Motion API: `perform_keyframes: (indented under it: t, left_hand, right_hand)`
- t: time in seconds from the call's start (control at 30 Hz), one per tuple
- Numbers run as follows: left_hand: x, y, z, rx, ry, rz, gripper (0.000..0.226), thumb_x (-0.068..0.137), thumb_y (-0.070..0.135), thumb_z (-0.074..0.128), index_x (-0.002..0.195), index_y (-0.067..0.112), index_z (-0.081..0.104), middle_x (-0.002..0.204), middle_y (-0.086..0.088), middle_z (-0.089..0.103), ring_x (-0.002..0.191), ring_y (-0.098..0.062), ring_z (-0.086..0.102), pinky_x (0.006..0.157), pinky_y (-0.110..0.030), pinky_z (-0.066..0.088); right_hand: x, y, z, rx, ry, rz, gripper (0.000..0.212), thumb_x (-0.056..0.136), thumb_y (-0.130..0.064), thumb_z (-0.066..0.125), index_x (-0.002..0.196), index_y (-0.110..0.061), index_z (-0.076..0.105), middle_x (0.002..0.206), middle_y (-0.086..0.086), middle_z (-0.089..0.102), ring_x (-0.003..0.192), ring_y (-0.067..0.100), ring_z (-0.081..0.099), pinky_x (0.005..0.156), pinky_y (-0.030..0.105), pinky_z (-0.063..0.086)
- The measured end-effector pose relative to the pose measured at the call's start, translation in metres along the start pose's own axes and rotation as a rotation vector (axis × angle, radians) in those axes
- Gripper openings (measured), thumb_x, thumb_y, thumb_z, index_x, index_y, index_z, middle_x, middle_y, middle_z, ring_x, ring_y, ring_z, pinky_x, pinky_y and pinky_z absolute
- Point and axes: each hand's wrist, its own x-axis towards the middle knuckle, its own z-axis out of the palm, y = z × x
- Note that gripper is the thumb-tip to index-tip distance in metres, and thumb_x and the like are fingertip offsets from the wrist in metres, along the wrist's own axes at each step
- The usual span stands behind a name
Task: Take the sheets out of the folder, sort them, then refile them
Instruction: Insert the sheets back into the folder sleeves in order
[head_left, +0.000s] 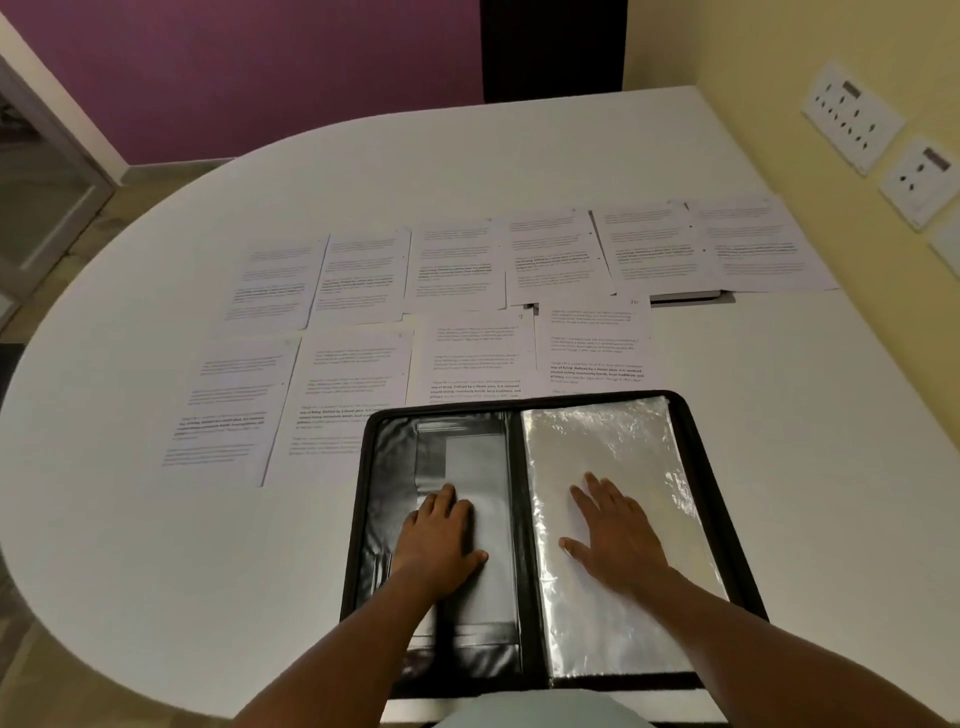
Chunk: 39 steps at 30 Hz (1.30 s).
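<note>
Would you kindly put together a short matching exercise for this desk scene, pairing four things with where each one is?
Things:
1. left hand
2. right hand
3. printed sheets
4. socket plates

Places:
A. laid out in two rows on the white table, beyond the folder
B. flat on the shiny clear sleeves of the open folder
C. on the yellow wall at the far right
D. flat on the dark inner cover pocket of the open folder

Pairs: 1-D, 2-B, 3-A, 4-C
</note>
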Motion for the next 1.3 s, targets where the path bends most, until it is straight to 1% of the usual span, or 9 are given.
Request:
perform_keyframes:
  t: [0.13, 0.4, 0.6, 0.73, 0.9, 0.97, 1.07, 1.2, 1.3]
  left_hand:
    - [0.012, -0.011, -0.002, 0.010, -0.004, 0.032, 0.080, 0.088, 0.065, 0.046, 0.152, 0.029, 0.015, 0.163, -0.002, 0.001, 0.149, -0.026, 0.007, 0.118, -0.044, 0.015]
    - [0.051, -0.023, -0.026, -0.193, 0.161, -0.035, 0.069, 0.091, 0.059, 0.044, 0.148, 0.024, 0.030, 0.159, -0.004, 0.020, 0.144, -0.025, 0.022, 0.117, -0.039, 0.023]
    - [0.090, -0.057, -0.067, -0.351, 0.358, -0.124, 0.066, 0.084, 0.056, 0.045, 0.131, 0.012, 0.055, 0.139, -0.012, 0.052, 0.128, -0.030, 0.047, 0.107, -0.039, 0.037]
    - [0.126, -0.100, -0.102, -0.569, 0.453, -0.298, 0.052, 0.088, 0.039, 0.062, 0.131, 0.009, 0.056, 0.132, -0.013, 0.057, 0.121, -0.030, 0.053, 0.102, -0.040, 0.042]
    - [0.175, -0.181, -0.137, -0.731, 0.595, -0.511, 0.052, 0.088, 0.033, 0.066, 0.131, 0.008, 0.054, 0.127, -0.015, 0.057, 0.119, -0.033, 0.053, 0.101, -0.043, 0.044]
    - [0.194, -0.218, -0.149, -0.764, 0.646, -0.595, 0.052, 0.087, 0.032, 0.067, 0.130, 0.006, 0.053, 0.124, -0.017, 0.058, 0.118, -0.034, 0.053, 0.099, -0.043, 0.044]
    - [0.223, -0.276, -0.166, -0.774, 0.688, -0.702, 0.055, 0.085, 0.032, 0.069, 0.130, 0.005, 0.053, 0.123, -0.018, 0.059, 0.116, -0.037, 0.054, 0.098, -0.046, 0.045]
    - [0.260, -0.348, -0.180, -0.739, 0.713, -0.796, 0.057, 0.085, 0.032, 0.069, 0.131, 0.005, 0.051, 0.125, -0.021, 0.058, 0.118, -0.040, 0.052, 0.101, -0.049, 0.043]
    - [0.283, -0.390, -0.189, -0.686, 0.682, -0.864, 0.063, 0.085, 0.034, 0.068, 0.136, 0.005, 0.046, 0.133, -0.023, 0.052, 0.125, -0.041, 0.047, 0.105, -0.050, 0.039]
  right_hand:
    - [0.006, -0.004, -0.002, 0.019, -0.011, 0.023, 0.078, 0.095, -0.061, 0.035, 0.155, -0.023, 0.003, 0.163, 0.002, -0.009, 0.150, 0.020, -0.004, 0.119, 0.036, 0.003]
    - [0.040, -0.026, -0.021, 0.123, 0.110, -0.019, 0.083, 0.087, -0.074, 0.016, 0.153, -0.026, 0.020, 0.162, -0.002, 0.011, 0.149, 0.016, 0.009, 0.112, 0.025, -0.001]
    - [0.101, -0.065, -0.057, 0.261, 0.175, -0.129, 0.076, 0.089, -0.070, 0.031, 0.145, -0.019, 0.040, 0.150, 0.002, 0.041, 0.140, 0.018, 0.034, 0.114, 0.026, 0.018]
    - [0.161, -0.103, -0.079, 0.464, 0.200, -0.158, 0.050, 0.092, -0.041, 0.060, 0.134, -0.014, 0.053, 0.131, 0.003, 0.058, 0.121, 0.017, 0.051, 0.101, 0.020, 0.035]
    - [0.247, -0.170, -0.119, 0.769, 0.050, -0.070, 0.029, 0.092, -0.034, 0.061, 0.116, -0.018, 0.063, 0.103, -0.005, 0.066, 0.091, 0.006, 0.060, 0.069, 0.002, 0.040]
    - [0.283, -0.199, -0.129, 0.905, -0.050, -0.025, 0.018, 0.092, -0.030, 0.060, 0.106, -0.020, 0.065, 0.098, -0.009, 0.067, 0.093, 0.008, 0.062, 0.079, 0.012, 0.048]
    - [0.331, -0.241, -0.140, 1.274, -0.204, 0.056, 0.009, 0.094, -0.017, 0.058, 0.096, -0.017, 0.066, 0.103, 0.005, 0.070, 0.099, 0.020, 0.068, 0.089, 0.029, 0.055]
    - [0.390, -0.292, -0.144, 1.644, -0.355, 0.203, 0.025, 0.098, -0.013, 0.054, 0.120, -0.002, 0.058, 0.118, 0.018, 0.064, 0.102, 0.025, 0.065, 0.087, 0.027, 0.054]
    - [0.427, -0.325, -0.141, 1.731, -0.407, 0.278, 0.036, 0.098, -0.013, 0.055, 0.130, 0.005, 0.052, 0.125, 0.021, 0.060, 0.109, 0.027, 0.062, 0.090, 0.029, 0.052]
